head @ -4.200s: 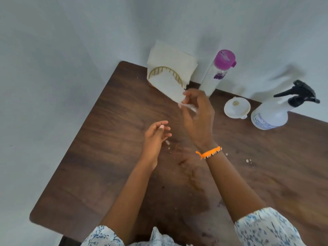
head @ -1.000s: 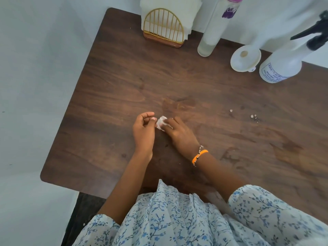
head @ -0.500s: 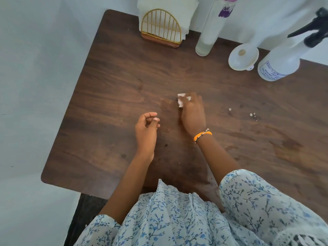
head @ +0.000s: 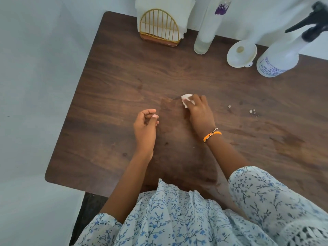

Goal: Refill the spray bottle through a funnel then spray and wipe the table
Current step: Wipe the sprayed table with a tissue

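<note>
My right hand (head: 199, 111) presses a small wad of white tissue (head: 186, 100) onto the dark wooden table (head: 110, 96) near its middle, fingers curled over it. A damp darker patch spreads below the wad. My left hand (head: 144, 127) hovers just left of it, fingers loosely curled and holding nothing. The white spray bottle (head: 277, 62) with a black trigger head stands at the back right. A white funnel (head: 241, 54) lies beside it, wide mouth up.
A tall clear bottle (head: 205, 34) with a purple label stands at the back centre. A gold wire napkin holder (head: 158, 30) with white tissues sits left of it. Small crumbs (head: 253, 111) lie right of my right hand. Walls close in behind and on the left.
My right hand took a tissue piece from the holder, brought it to my left hand, then slid it up and to the right across the table. My left hand stayed put.
</note>
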Available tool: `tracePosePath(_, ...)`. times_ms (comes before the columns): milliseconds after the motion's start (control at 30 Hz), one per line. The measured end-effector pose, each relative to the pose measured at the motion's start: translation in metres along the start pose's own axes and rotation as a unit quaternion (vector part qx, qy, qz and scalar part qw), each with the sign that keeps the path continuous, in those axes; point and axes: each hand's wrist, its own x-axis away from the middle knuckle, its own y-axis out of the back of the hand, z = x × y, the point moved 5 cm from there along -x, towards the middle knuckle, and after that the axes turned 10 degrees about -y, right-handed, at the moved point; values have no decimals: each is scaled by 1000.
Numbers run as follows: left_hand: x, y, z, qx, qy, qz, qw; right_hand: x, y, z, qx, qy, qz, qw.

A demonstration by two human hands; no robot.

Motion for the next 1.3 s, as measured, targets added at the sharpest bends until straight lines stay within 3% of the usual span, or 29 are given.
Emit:
tracePosePath(67,2,-1,0,3,-1,2,1000,7,-2,5,-9,-31,-4,999)
tracePosePath(200,3,-9,1,-3,4,19,1000,70,-13,42,-7,182,2,983)
tracePosePath(267,3,-16,1,-11,-4,40,999,87,-10,34,-5,193,16,981)
tracePosePath(333,5,-27,1,-20,-8,71,997,81,-4,12,-28,130,0,991)
tracePosePath(400,11,-40,3,-35,-9,108,993,70,7,-18,-79,10,-54,995)
tracePosePath(500,22,-65,4,-57,-15,163,985,63,23,-64,-120,-126,-112,978)
tracePosePath(567,29,-83,3,-70,-22,201,977,65,38,-96,-145,-187,-159,958)
tracePosePath(667,39,-105,1,-85,-25,248,965,71,55,-153,-197,-327,-221,897)
tracePosePath(767,45,-118,-1,-96,-26,268,958,72,58,-191,-216,-407,-225,859)
tracePosePath(833,45,-123,-1,-101,-25,271,957,63,54,-198,-197,-423,-195,863)
tracePosePath(933,43,-125,2,-114,-26,262,958,41,42,-177,-158,-379,-148,900)
tracePosePath(1100,37,-124,10,-126,-29,245,961,22,21,-102,-112,-209,-87,968)
tracePosePath(1167,36,-125,12,-127,-29,242,962,30,19,-80,-102,-131,-74,983)
tracePosePath(1300,40,-127,18,-136,-22,249,959,48,19,-94,-60,-68,-32,995)
